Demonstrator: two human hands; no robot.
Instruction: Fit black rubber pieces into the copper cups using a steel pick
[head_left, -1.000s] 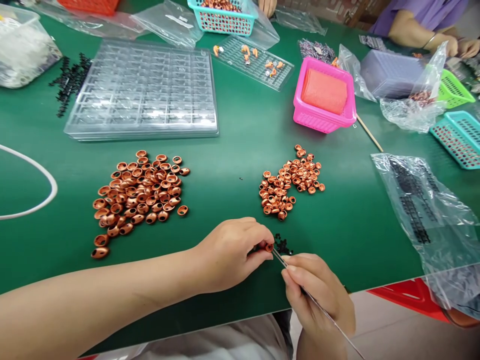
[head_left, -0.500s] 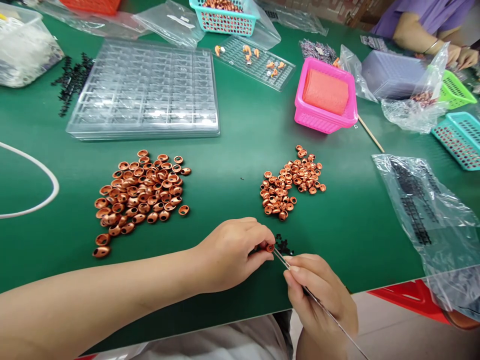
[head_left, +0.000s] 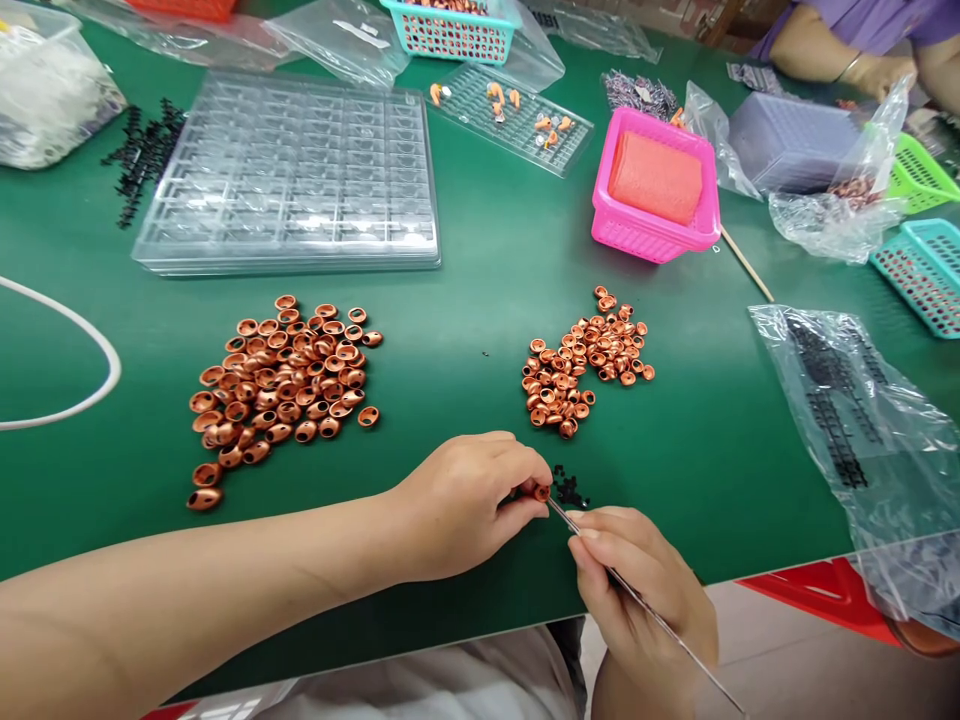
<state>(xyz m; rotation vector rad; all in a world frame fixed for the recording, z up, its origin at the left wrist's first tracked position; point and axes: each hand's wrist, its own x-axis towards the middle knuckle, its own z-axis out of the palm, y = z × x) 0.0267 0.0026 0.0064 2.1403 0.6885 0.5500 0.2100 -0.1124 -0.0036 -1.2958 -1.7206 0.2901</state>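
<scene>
Between thumb and fingers, my left hand point(head_left: 480, 505) pinches a small copper-coloured shell point(head_left: 541, 492) with a hole in it. My right hand point(head_left: 645, 585) grips thin metal tweezers point(head_left: 621, 580), whose tips reach the held shell. Whether the tips hold a tiny part there is too small to tell. Just behind the fingertips lies a small heap of tiny black pieces point(head_left: 571, 488). Beyond that is a pile of small copper-coloured shells point(head_left: 562, 380). To the left, a larger pile of copper-coloured shells point(head_left: 285, 375) is spread on the green table point(head_left: 450, 320).
Stacked clear plastic trays point(head_left: 292, 180) stand at the back left, beside black sprue parts point(head_left: 142, 155). A pink basket point(head_left: 652, 235) holds a red-orange foam block. On the right lies a plastic bag point(head_left: 900, 440) with black parts. A co-worker's arm point(head_left: 825, 50) shows at the back right.
The tweezers' two legs, slightly apart before, are now pressed together at the shell. Both hands stay nearly in place; the whole view has shifted slightly.
</scene>
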